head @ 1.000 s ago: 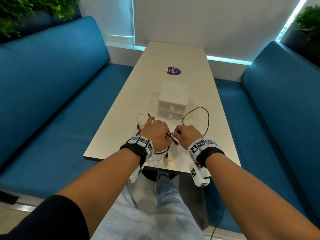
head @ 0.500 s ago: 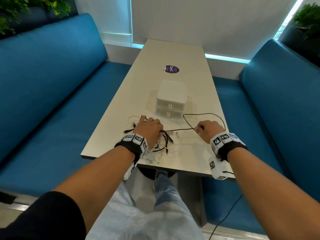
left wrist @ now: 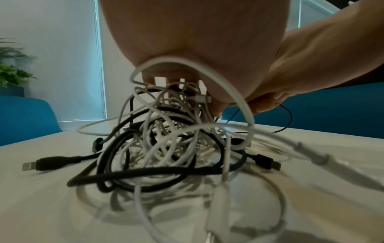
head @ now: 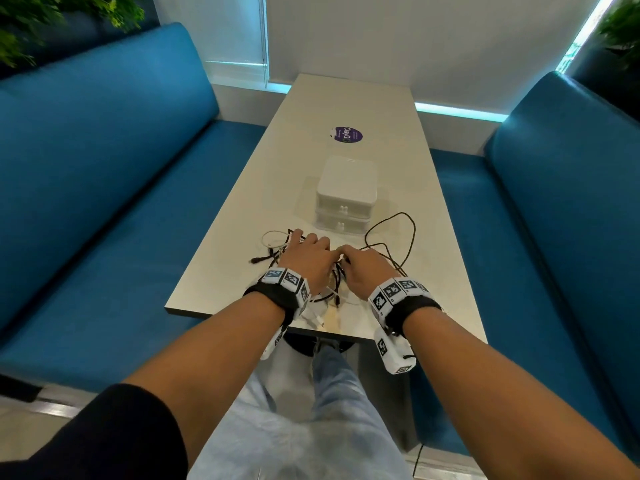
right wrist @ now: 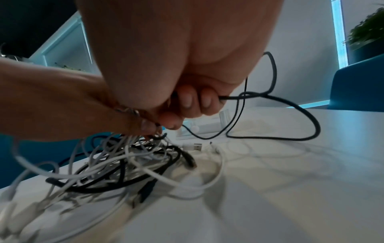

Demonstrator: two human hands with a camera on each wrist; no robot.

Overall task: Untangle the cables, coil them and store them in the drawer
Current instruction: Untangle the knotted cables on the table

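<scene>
Left hand (head: 308,258) grips the tangle (left wrist: 166,148); right hand (head: 363,268) clamps a black cable (right wrist: 290,105). Tangle sits near the bench (head: 242,209) front edge, just before the drawers (head: 344,202).

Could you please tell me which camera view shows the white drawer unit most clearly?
The head view: the drawer unit shows whole, both drawers closed, on the table beyond the hands. The right wrist view catches only a sliver of it behind the fingers and black cable. In the left wrist view it cannot be made out.
</scene>
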